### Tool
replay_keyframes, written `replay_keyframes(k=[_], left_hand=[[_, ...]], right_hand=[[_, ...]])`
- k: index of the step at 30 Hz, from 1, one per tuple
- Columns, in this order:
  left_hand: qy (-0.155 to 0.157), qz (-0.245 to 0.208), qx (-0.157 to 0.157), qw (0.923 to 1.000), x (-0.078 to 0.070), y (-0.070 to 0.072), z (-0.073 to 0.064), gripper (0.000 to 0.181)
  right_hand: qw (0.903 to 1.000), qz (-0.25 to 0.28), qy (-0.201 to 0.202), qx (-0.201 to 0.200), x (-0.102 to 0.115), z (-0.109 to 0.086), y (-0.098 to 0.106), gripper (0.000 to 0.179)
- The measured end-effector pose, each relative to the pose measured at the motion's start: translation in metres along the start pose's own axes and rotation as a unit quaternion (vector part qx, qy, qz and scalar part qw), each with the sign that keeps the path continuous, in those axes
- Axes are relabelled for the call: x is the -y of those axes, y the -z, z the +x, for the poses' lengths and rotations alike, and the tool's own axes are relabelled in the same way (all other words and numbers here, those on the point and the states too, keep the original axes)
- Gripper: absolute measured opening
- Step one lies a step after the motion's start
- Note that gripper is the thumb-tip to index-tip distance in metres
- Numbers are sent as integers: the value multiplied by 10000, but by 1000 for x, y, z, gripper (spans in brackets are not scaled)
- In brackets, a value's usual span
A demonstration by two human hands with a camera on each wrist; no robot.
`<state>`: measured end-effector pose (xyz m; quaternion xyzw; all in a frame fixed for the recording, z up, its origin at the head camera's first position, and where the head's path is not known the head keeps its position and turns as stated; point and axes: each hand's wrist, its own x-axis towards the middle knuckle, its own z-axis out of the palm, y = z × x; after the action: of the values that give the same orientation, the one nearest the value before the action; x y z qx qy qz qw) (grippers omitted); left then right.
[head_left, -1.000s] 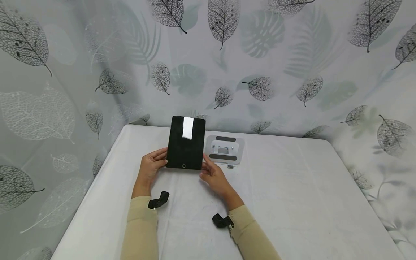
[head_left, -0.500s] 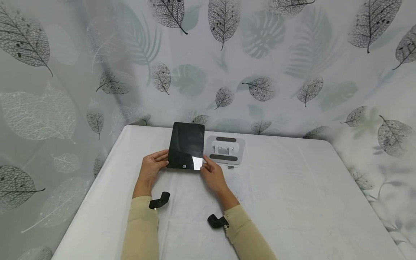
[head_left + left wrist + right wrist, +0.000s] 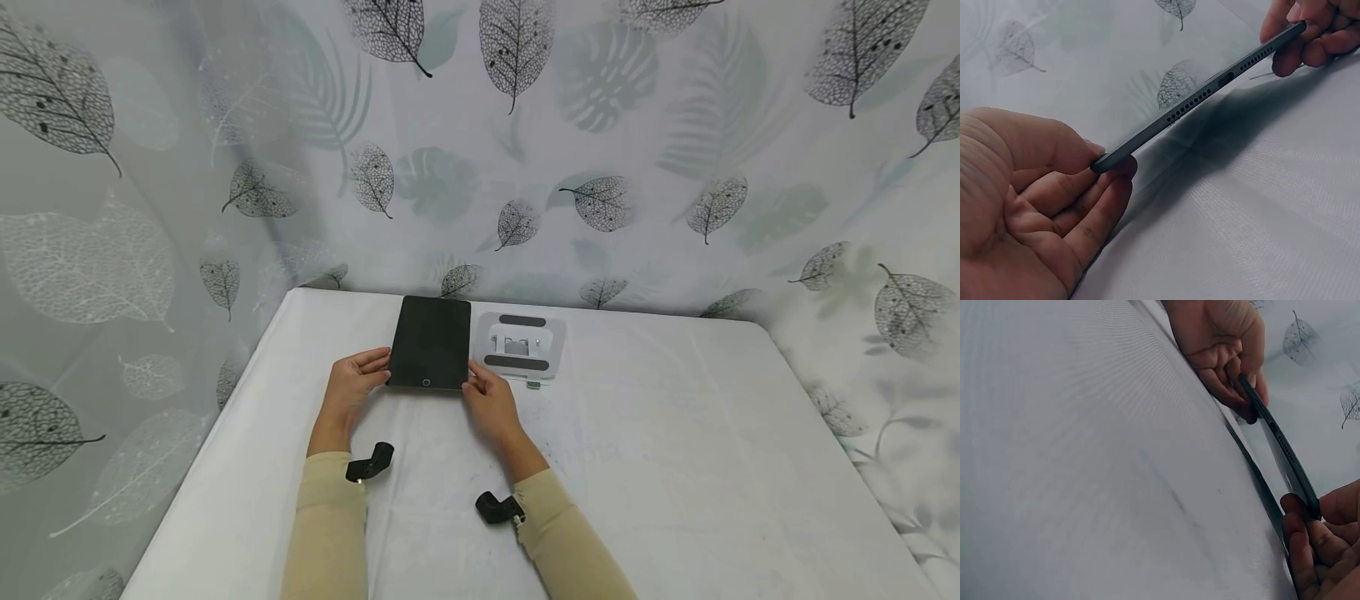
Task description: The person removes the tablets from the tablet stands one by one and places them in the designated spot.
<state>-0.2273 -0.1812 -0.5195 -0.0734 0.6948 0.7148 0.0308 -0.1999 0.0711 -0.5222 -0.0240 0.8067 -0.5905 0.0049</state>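
Observation:
A black tablet (image 3: 431, 342) with a round home button on its near edge is held between both hands, screen up. My left hand (image 3: 352, 383) pinches its near left corner, thumb on top and fingers underneath. At the near right corner my right hand (image 3: 491, 402) pinches it the same way. In the left wrist view the tablet's edge (image 3: 1225, 79) shows a port and speaker holes, and a gap with shadow lies between it and the cloth. The right wrist view also shows the tablet (image 3: 1285, 450) edge-on, gripped at both corners.
Just right of the tablet lies a grey-white folding stand (image 3: 520, 346) with two dark pads. White cloth covers the table (image 3: 675, 450). A leaf-patterned curtain (image 3: 525, 167) rises behind the table's back edge. A black camera mount (image 3: 370, 462) sits on the left wrist.
The tablet has tilted back and lowered towards the table, its far edge dropping away from the curtain. The screen's bright reflection has slid down and gone. My right hand has shifted slightly left.

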Motion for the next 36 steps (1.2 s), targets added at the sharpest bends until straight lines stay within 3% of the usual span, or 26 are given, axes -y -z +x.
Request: replay_keyframes(k=[11, 16, 24, 29, 36], left_hand=[[-105, 423, -17, 9990, -1, 0, 2, 51], [-245, 952, -13, 9952, 0, -1, 2, 53], [-324, 1780, -60, 9835, 1, -4, 1, 57], [-605, 2091, -232, 9757, 4, -5, 0, 55], [-1084, 2543, -359, 9604, 5, -8, -1, 50]], right_hand=[[9995, -245, -191, -33, -1, 3, -2, 45], [9989, -447, -165, 25, -2, 5, -2, 46], [9968, -793, 39, -70, -4, 3, -3, 59], [9944, -1010, 242, -179, -4, 2, -5, 62], [9784, -2034, 326, -157, 0, 6, -8, 55]])
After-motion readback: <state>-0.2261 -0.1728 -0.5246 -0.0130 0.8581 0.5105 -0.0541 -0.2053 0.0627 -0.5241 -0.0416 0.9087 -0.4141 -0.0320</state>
